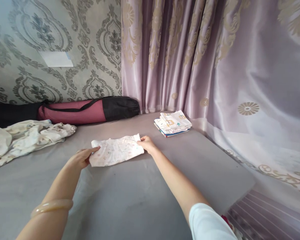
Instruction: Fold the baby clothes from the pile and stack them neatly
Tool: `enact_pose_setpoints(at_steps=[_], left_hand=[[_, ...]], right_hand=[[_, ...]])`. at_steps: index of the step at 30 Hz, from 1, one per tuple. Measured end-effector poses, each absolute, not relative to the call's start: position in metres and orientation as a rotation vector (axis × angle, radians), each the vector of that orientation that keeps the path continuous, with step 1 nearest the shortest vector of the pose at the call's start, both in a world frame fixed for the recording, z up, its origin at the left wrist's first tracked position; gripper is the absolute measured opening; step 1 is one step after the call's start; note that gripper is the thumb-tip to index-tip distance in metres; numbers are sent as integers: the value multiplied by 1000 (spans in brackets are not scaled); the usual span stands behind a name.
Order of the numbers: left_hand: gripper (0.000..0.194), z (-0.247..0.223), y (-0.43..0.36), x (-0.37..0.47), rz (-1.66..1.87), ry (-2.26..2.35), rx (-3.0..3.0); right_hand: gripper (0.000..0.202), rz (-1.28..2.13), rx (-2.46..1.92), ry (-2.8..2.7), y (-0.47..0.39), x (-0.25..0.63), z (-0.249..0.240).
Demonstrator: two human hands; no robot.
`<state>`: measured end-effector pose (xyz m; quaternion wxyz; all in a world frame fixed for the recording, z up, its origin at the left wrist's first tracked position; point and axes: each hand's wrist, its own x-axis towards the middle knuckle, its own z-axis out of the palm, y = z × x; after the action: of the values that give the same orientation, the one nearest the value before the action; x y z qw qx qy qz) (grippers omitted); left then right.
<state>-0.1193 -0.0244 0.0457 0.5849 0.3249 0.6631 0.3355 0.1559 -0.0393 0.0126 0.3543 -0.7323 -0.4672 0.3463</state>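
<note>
A small white cloth with a faint print (117, 151) is stretched between my hands on the grey sheet, folded into a rough rectangle. My left hand (83, 157) pinches its left end, thumb on top. At the right end, the fingers of my right hand (146, 144) are closed on the cloth's edge. Beyond my right hand lies a stack of folded printed cloths (173, 122), white on top with a blue one low down.
Crumpled white printed cloths (27, 138) lie at the far left. A pink and black rolled bag (82, 111) rests along the patterned wall. A lilac curtain (162, 60) hangs behind and to the right of the grey sheet (130, 200).
</note>
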Motion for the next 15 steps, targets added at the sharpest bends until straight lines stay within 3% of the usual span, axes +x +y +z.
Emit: enact_pose_setpoints(at_steps=[8, 13, 15], left_hand=[[12, 75, -43, -81, 684, 1169, 741], [20, 91, -38, -21, 685, 934, 844], [21, 95, -32, 9, 711, 864, 907]], right_hand=[[26, 980, -1685, -1130, -77, 219, 58], [13, 827, -1619, -1302, -103, 285, 92], [18, 752, -1681, -1323, -108, 312, 107]])
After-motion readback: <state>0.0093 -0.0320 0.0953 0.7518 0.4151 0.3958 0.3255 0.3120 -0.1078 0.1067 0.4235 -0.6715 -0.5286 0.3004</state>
